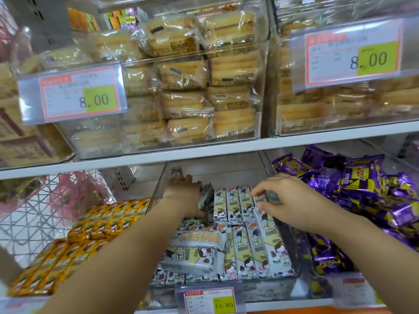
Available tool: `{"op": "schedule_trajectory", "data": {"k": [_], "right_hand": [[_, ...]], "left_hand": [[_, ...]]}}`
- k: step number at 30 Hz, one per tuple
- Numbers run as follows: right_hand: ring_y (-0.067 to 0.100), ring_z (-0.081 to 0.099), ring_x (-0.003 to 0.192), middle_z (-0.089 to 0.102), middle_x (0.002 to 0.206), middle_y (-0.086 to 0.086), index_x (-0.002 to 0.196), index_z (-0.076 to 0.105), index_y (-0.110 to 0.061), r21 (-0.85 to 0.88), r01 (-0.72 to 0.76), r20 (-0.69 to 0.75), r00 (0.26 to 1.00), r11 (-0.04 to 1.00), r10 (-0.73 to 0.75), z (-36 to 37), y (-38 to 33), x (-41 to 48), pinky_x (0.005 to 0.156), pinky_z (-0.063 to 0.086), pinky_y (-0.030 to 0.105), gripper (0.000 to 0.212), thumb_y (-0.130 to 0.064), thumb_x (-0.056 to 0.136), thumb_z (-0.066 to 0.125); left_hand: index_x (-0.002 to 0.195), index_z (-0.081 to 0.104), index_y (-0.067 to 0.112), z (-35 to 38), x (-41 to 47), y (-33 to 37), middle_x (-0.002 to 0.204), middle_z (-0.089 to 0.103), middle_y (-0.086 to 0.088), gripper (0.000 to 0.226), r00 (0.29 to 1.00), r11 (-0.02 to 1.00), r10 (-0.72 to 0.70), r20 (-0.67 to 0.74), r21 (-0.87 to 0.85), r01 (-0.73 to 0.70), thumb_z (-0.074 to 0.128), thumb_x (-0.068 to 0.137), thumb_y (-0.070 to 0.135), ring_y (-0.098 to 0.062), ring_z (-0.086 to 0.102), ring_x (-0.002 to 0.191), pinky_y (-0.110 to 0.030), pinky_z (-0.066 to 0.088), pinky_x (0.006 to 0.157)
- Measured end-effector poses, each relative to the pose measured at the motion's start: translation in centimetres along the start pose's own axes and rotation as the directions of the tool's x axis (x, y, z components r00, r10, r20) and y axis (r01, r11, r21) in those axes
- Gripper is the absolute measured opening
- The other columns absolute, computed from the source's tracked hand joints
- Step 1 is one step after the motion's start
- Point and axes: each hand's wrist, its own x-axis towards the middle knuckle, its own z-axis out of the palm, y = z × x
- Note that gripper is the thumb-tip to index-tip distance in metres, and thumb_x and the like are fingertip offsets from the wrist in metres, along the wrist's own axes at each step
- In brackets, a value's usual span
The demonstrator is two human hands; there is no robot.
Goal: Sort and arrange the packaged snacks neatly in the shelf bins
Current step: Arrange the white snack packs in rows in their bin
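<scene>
In the middle bin point(267, 288), white packets point(240, 252) in rows, left hand point(181, 193), right hand point(285, 196) each gripping one.

Two 8.00 price tags point(72, 96) above; 15.80 tag point(209, 300) below; pink wire rack point(45, 200), perhaps basket, left.

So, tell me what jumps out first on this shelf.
The left hand and right hand reach into the middle lower bin of white cartoon packs, each gripping a pack. Shiny purple packs pile loosely in the bin to the right; gold packs lie in rows to the left. Above, yellow 8.00 price tags front bins of pale biscuits.
</scene>
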Motion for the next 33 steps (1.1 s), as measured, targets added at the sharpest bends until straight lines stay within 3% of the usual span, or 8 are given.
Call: {"op": "schedule_trajectory", "data": {"k": [7, 12, 14, 17, 21, 25, 29, 33], "right_hand": [[0.005, 0.043, 0.117, 0.059, 0.117, -0.017, 0.117, 0.061, -0.032, 0.018, 0.003, 0.008, 1.000, 1.000, -0.004, 0.0, 0.2, -0.3, 0.105, 0.032, 0.032, 0.026, -0.033, 0.092, 0.057], [0.005, 0.046, 0.115, 0.059, 0.116, -0.017, 0.117, 0.061, -0.031, 0.008, 0.014, -0.004, 1.000, 1.000, -0.014, -0.2, 0.1, -0.1, 0.105, 0.032, 0.031, 0.026, -0.033, 0.091, 0.057], [0.005, 0.050, 0.110, 0.061, 0.113, -0.016, 0.116, 0.062, -0.030, 0.002, 0.023, -0.028, 0.999, 1.000, -0.023, -0.3, -0.2, 0.0, 0.104, 0.034, 0.031, 0.026, -0.032, 0.090, 0.059], [0.001, 0.052, 0.104, 0.060, 0.108, -0.019, 0.119, 0.061, -0.029, 0.034, 0.030, -0.077, 0.997, 0.999, -0.027, -0.2, -0.9, 0.2, 0.101, 0.038, 0.027, 0.029, -0.030, 0.090, 0.059], [0.009, 0.051, 0.121, 0.054, 0.132, -0.008, 0.141, 0.038, -0.026, 0.156, 0.015, -0.109, 0.994, 0.988, 0.002, 0.2, -1.9, 0.4, 0.105, 0.036, 0.026, 0.055, -0.035, 0.091, 0.058], [0.010, 0.055, 0.109, 0.050, 0.130, -0.004, 0.147, 0.018, -0.033, 0.326, -0.060, -0.064, 0.994, 0.943, 0.085, 0.2, -2.9, 0.2, 0.092, 0.043, 0.025, 0.063, -0.043, 0.093, 0.049], [0.005, 0.055, 0.110, 0.057, 0.116, -0.012, 0.119, 0.045, -0.035, 0.609, -0.036, -0.089, 0.990, 0.792, 0.113, 0.2, -3.0, 0.6, 0.095, 0.044, 0.027, 0.032, -0.032, 0.090, 0.058], [0.001, 0.059, 0.070, 0.063, 0.074, -0.014, 0.098, 0.052, -0.030, 0.661, -0.036, -0.132, 0.978, 0.749, 0.164, -0.6, -2.8, 0.7, 0.066, 0.046, 0.015, 0.021, -0.021, 0.086, 0.066]], "left_hand": [[0.145, 0.029, 0.020, 0.9, 0.5, 0.9, 0.140, 0.033, -0.015, 0.075, 0.996, 0.996, -0.082, 0.029, -0.045, 0.083, 0.058, 0.084, 0.052, -0.036, 0.041, 0.127, -0.039, 0.045, 0.094], [0.098, 0.057, 0.013, -1.6, 0.3, -0.7, 0.109, 0.060, -0.013, 0.040, 0.994, 0.908, -0.098, 0.058, -0.403, 0.113, 0.046, 0.084, 0.048, -0.030, 0.054, 0.102, -0.040, 0.048, 0.089], [0.075, 0.052, 0.016, -2.9, -0.7, -1.5, 0.084, 0.058, -0.006, 0.033, 0.990, 0.828, -0.142, 0.005, -0.548, 0.122, 0.053, 0.082, 0.048, -0.022, 0.057, 0.078, -0.029, 0.047, 0.066], [0.074, 0.053, 0.017, -4.8, -3.8, -2.0, 0.071, 0.053, 0.002, 0.029, 0.991, 0.744, -0.124, -0.051, -0.666, 0.059, 0.061, 0.081, 0.044, -0.016, 0.051, 0.065, -0.023, 0.034, 0.050], [0.102, 0.060, 0.024, -6.0, -7.8, -0.8, 0.090, 0.056, 0.006, 0.037, 0.996, 0.621, 0.031, -0.082, -0.779, -0.084, 0.067, 0.079, 0.052, -0.010, 0.053, 0.074, -0.020, 0.040, 0.060], [0.106, 0.063, 0.026, -6.3, -9.2, 0.7, 0.099, 0.061, 0.012, 0.035, 0.983, 0.481, 0.161, -0.090, -0.862, -0.158, 0.069, 0.080, 0.048, 0.007, 0.056, 0.079, -0.018, 0.043, 0.071], [0.131, 0.052, 0.025, -6.1, -9.4, 1.2, 0.128, 0.047, 0.016, 0.068, 0.981, 0.468, 0.178, -0.072, -0.871, -0.149, 0.066, 0.075, 0.059, -0.004, 0.044, 0.124, -0.022, 0.034, 0.101], [0.114, 0.061, 0.038, -5.6, -9.7, 0.1, 0.118, 0.048, 0.027, 0.034, 0.986, 0.320, 0.157, -0.062, -0.941, -0.110, 0.066, 0.081, 0.047, -0.001, 0.045, 0.118, -0.019, 0.031, 0.094]]}}
